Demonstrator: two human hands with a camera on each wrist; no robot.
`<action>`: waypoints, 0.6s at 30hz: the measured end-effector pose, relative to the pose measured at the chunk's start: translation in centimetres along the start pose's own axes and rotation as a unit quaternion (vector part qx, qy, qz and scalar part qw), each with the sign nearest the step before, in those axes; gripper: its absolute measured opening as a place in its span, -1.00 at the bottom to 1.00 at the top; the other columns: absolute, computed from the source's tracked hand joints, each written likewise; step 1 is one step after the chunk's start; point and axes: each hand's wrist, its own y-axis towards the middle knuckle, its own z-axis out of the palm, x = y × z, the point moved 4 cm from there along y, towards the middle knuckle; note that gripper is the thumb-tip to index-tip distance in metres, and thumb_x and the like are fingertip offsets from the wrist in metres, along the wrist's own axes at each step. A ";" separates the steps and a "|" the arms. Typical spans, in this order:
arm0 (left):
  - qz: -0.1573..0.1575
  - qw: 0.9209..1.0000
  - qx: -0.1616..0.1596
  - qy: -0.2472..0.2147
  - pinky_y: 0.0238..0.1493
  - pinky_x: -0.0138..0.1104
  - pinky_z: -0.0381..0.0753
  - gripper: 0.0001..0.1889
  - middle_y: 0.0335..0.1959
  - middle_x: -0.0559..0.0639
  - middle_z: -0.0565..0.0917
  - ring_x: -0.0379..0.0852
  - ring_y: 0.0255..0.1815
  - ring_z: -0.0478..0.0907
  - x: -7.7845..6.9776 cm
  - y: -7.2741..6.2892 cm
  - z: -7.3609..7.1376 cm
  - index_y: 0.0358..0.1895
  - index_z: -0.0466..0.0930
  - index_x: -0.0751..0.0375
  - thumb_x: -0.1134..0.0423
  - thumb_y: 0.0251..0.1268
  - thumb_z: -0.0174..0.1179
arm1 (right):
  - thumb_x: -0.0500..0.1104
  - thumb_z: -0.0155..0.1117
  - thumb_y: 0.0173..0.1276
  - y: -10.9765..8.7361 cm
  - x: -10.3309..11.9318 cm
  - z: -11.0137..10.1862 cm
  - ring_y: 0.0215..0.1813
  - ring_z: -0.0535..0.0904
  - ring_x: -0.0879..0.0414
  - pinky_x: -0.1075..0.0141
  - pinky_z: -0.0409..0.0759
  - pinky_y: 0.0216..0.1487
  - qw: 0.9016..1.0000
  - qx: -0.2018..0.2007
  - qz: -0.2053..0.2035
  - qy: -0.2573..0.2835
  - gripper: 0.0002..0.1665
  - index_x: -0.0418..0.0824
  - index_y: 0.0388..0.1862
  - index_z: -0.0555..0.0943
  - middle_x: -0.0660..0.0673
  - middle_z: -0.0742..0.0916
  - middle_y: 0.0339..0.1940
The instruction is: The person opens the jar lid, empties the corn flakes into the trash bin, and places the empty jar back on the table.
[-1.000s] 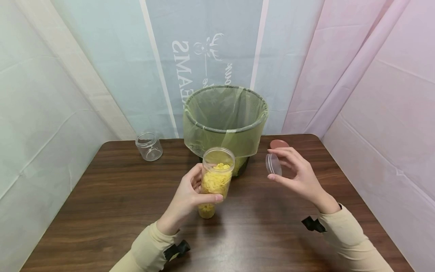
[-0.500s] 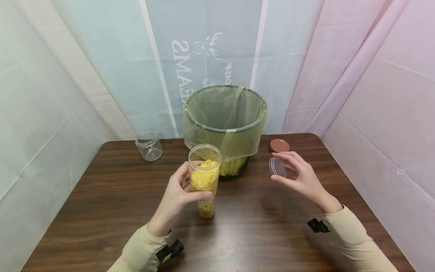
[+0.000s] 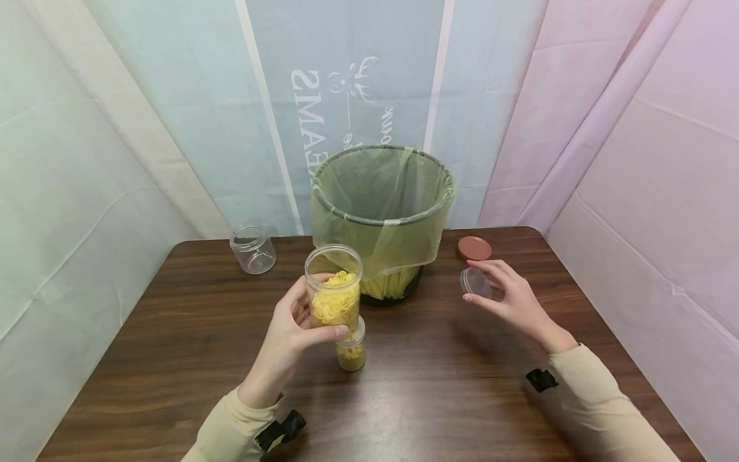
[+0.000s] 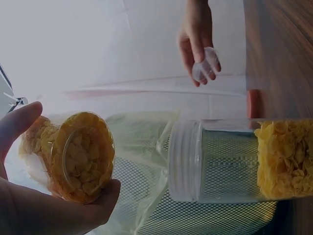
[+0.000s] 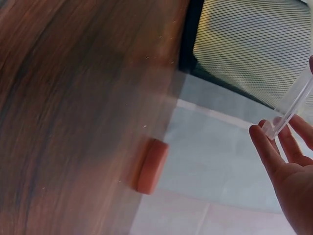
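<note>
My left hand (image 3: 288,333) grips a clear, lidless plastic jar (image 3: 335,307) of yellow flakes, raised over the table and tilted slightly. Seen from the left wrist, the flakes press against the base of this held jar (image 4: 83,156). Below it, a second clear jar (image 3: 351,357) stands on the table, partly filled with the same flakes and capped with a clear lid (image 4: 185,161). Over to the right, my right hand (image 3: 514,305) pinches a clear round lid (image 3: 476,283) by its edge, between thumb and fingers. That lid (image 5: 293,105) appears nearly edge-on in the right wrist view.
A mesh bin (image 3: 398,282) with a pale green bag (image 3: 381,240) folded over its rim stands at the table's back middle. To its left sits a clear jar without a lid (image 3: 254,250). A reddish-brown round lid (image 3: 474,248) lies at the back right. Fabric walls surround the dark wooden table (image 3: 190,359).
My left hand has moved left with the jar, away from the bin, uncovering more of the capped jar. My right hand, still pinching the lid, has shifted slightly right.
</note>
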 end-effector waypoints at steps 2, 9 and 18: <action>0.004 1.000 -0.004 -0.001 0.11 -0.35 0.54 -0.24 0.01 0.01 0.60 -0.12 0.04 0.56 -0.1 -0.1 -0.1 0.21 0.35 0.26 0.59 -0.23 0.39 | -0.26 0.56 -0.06 0.0 -0.5 0.1 0.06 0.55 0.08 0.48 0.52 0.06 1.000 0.001 0.004 -0.004 -0.24 -0.11 0.20 0.52 -0.11 0.62 0.02; 0.015 1.000 -0.011 0.003 0.09 -0.35 0.55 -0.26 0.00 0.02 0.60 -0.12 0.03 0.56 -0.7 -0.2 -0.7 0.21 0.34 0.29 0.61 -0.20 0.35 | -0.15 0.54 0.01 -0.3 -2.1 0.4 0.07 0.56 0.04 0.28 0.57 0.03 0.998 0.020 0.033 -0.042 -0.27 -0.07 0.21 0.51 -0.05 0.61 0.02; 0.018 1.000 -0.019 -0.003 0.03 -0.35 0.57 -0.28 -0.01 0.03 0.61 -0.12 -0.01 0.58 -1.0 -0.6 -1.4 0.22 0.33 0.30 0.63 -0.16 0.31 | -0.05 0.51 0.04 -0.2 -3.8 0.6 0.08 0.55 0.02 0.11 0.57 0.04 0.994 0.041 0.069 -0.069 -0.29 -0.15 0.20 0.52 -0.07 0.61 0.02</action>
